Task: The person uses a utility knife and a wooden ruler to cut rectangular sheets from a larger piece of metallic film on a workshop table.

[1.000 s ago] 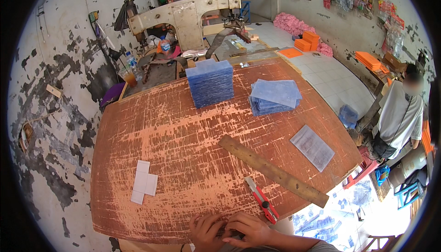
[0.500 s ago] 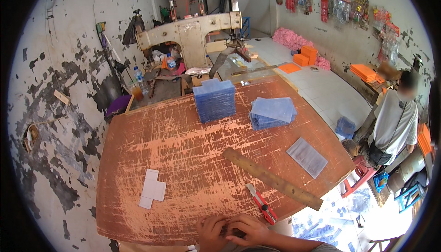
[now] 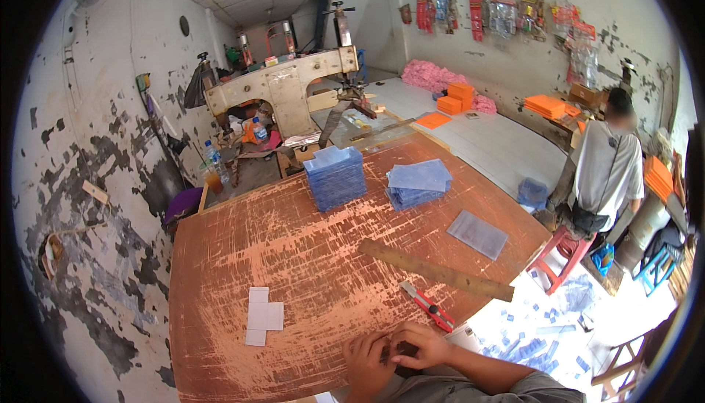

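My left hand (image 3: 367,362) and my right hand (image 3: 420,344) meet at the near edge of a worn reddish-brown table (image 3: 308,256). Their fingers bend together around a small dark thing (image 3: 401,352) that is too small to identify. Just right of my hands lies a red utility knife (image 3: 429,307). A long wooden ruler (image 3: 437,271) lies slantwise beyond it. To the left, a white cross-shaped card piece (image 3: 263,316) lies flat on the table.
Two stacks of blue sheets (image 3: 336,177) (image 3: 418,182) stand at the table's far side, and a clear plastic sheet (image 3: 477,234) lies to the right. A person (image 3: 606,168) sits on a red stool (image 3: 565,252) at right. A large beige machine (image 3: 286,91) stands behind.
The view has tilted upward, showing more of the room and ceiling. My hands stay together at the table's near edge.
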### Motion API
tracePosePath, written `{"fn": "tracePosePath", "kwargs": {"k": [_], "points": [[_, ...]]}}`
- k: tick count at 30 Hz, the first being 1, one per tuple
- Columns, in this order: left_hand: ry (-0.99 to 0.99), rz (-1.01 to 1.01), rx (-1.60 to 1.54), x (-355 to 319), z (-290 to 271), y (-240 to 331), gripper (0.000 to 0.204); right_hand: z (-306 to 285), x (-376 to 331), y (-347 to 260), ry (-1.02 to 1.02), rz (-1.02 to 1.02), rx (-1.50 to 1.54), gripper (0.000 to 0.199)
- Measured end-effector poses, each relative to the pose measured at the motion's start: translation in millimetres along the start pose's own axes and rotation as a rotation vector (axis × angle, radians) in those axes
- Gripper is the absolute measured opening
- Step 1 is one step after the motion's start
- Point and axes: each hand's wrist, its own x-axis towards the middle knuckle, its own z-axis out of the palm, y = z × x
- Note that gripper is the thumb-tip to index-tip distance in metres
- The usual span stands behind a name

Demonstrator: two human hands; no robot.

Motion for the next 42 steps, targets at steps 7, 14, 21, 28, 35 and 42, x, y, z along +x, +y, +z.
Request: {"fn": "tracePosePath", "kwargs": {"k": [7, 14, 21, 28, 35, 42], "points": [[-0.045, 0.055, 0.040, 4.9, -7.6, 3.6, 0.043, 1.4, -2.7, 0.1, 0.059, -0.008, -0.027, 0.038], [-0.101, 0.057, 0.018, 5.4, -14.2, 8.6, 0.049, 3.4, -5.4, -1.2, 0.028, 0.017, -0.132, 0.043], [-0.119, -0.005, 0.060, 10.7, -17.3, 15.6, 0.049, -2.2, 1.4, -3.4, -0.037, 0.052, -0.081, 0.044], [-0.075, -0.083, 0.043, 15.3, -14.5, 24.2, 0.040, -8.7, 6.0, -3.6, -0.093, 0.069, -0.063, 0.044], [-0.076, -0.074, 0.187, 5.7, -5.8, 16.5, 0.035, -2.7, 3.8, 9.8, -0.084, 0.091, 0.148, 0.034], [0.006, -0.160, 0.224, 11.1, -0.2, 24.4, 0.027, -16.9, 10.3, 6.4, -0.101, 0.092, 0.136, 0.028]]}}
